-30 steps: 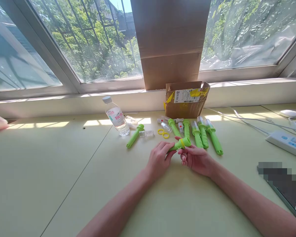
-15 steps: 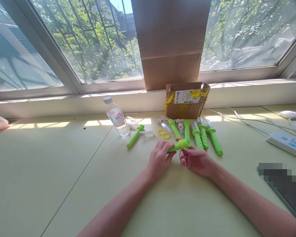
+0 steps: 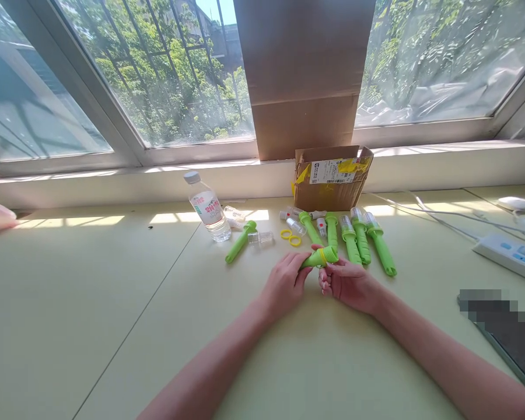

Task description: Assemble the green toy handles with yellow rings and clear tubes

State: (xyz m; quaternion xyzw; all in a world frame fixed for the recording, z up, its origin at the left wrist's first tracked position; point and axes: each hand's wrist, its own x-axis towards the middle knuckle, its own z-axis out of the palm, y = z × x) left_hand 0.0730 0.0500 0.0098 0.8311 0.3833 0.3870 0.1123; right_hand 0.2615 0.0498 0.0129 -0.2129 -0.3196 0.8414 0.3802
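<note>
A hollow green plastic handle (image 3: 311,260) with a threaded wide end is held just above the table, tilted, that end toward the right. Wrapped around its small end are the fingers of my left hand (image 3: 285,281). A yellow ring (image 3: 321,256) sits around the handle near the threads. My right hand (image 3: 350,286), palm turned up, grips the handle at the ring with thumb and fingertips; its other fingers curl below. Two loose yellow rings (image 3: 294,240) lie behind my left hand. Several green handles with clear caps (image 3: 380,244) lie beyond my right hand.
A capless green handle (image 3: 240,242) and a clear cap (image 3: 260,237) lie left, near a water bottle (image 3: 210,210). Small clear and white parts (image 3: 296,226) lie before a cardboard box (image 3: 330,189). At right are a power strip (image 3: 507,256), cables and a phone (image 3: 503,332).
My left hand has shifted very slightly right along the green handle toward the ring. The right hand and the things on the table stay nearly the same.
</note>
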